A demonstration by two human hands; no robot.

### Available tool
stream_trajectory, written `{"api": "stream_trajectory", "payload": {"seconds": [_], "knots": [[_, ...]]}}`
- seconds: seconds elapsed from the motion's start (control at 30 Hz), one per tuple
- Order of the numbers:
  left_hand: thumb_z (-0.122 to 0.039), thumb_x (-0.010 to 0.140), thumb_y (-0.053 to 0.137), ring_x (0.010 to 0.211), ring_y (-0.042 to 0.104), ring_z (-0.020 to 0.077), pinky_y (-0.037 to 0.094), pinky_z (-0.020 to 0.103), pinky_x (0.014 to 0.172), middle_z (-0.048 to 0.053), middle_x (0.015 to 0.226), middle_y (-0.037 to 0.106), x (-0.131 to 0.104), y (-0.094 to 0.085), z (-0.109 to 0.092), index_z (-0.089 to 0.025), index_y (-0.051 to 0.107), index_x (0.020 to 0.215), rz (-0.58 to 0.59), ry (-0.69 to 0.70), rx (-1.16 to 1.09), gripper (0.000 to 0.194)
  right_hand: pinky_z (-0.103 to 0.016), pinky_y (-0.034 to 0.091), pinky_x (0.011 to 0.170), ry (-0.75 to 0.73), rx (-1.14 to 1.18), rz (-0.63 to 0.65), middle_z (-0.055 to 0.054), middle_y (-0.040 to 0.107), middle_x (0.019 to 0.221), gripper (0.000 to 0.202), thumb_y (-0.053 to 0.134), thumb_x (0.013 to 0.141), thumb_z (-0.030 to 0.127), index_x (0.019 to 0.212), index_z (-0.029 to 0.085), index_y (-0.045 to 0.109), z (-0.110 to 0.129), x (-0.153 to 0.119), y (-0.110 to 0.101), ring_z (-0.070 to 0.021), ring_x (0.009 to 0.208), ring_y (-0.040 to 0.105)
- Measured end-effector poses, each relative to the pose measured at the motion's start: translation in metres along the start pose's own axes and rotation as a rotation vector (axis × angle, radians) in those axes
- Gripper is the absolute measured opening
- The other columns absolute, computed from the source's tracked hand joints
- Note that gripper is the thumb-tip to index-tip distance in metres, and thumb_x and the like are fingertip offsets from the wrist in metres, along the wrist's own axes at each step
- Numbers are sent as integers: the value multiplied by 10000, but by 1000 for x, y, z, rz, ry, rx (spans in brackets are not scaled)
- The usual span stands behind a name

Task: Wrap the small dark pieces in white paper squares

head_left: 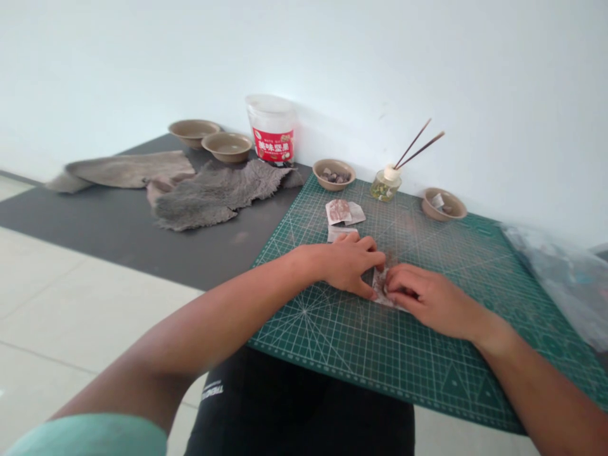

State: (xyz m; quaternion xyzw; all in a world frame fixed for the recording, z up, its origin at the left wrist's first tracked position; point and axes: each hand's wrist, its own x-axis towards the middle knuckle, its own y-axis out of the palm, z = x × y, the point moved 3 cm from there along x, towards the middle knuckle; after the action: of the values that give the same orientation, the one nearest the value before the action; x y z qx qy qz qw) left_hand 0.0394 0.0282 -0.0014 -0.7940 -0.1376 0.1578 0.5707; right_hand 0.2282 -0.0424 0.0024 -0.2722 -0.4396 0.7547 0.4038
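Green mat (332, 335), one paper (380, 283): left hand (349, 264) loosely spread at its left edge, right hand (432, 297) curled over its right, grip unclear; four bowls (227, 154) beyond.

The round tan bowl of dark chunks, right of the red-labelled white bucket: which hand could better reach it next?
Probably the left hand: it is nearer that round tan bowl. The right hand, touching the brown-smudged white paper, lies farther off.
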Motion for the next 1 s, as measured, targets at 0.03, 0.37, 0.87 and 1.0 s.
{"api": "stream_trajectory", "payload": {"seconds": [0.03, 0.37, 0.87, 1.0], "knots": [[-625, 820, 623, 1147, 427, 316, 365, 473, 1007, 82, 1317, 460, 0, 0, 0, -283, 543, 1242, -2, -5, -2, 550, -319, 474, 784, 31, -29, -47, -9, 661, 994, 77, 560, 953, 253, 915, 242, 626, -2, 0, -1, -173, 882, 629], [-624, 811, 637, 1150, 437, 318, 371, 476, 1007, 75, 1317, 464, 0, 0, 0, -300, 547, 1254, -7, -15, -13, 555, -330, 479, 762, 60, -83, -111, -17, 670, 989, 75, 560, 949, 240, 929, 243, 632, 0, 1, 0, -183, 862, 637], [-633, 800, 640, 1170, 425, 319, 349, 483, 1029, 67, 1335, 455, 0, -2, -1, -315, 549, 1258, 20, -24, -45, 565, -313, 481, 787, -5, -27, 39, 4, 654, 1015, 49, 573, 953, 263, 946, 263, 621, 5, 1, 5, -167, 889, 629], [-626, 805, 634, 1178, 423, 328, 355, 492, 1024, 78, 1317, 464, -1, -3, -1, -297, 546, 1261, 7, -35, -41, 568, -341, 474, 756, 89, -132, -93, -17, 649, 992, 61, 553, 955, 250, 937, 245, 611, 2, -1, 0, -186, 849, 627]]}}
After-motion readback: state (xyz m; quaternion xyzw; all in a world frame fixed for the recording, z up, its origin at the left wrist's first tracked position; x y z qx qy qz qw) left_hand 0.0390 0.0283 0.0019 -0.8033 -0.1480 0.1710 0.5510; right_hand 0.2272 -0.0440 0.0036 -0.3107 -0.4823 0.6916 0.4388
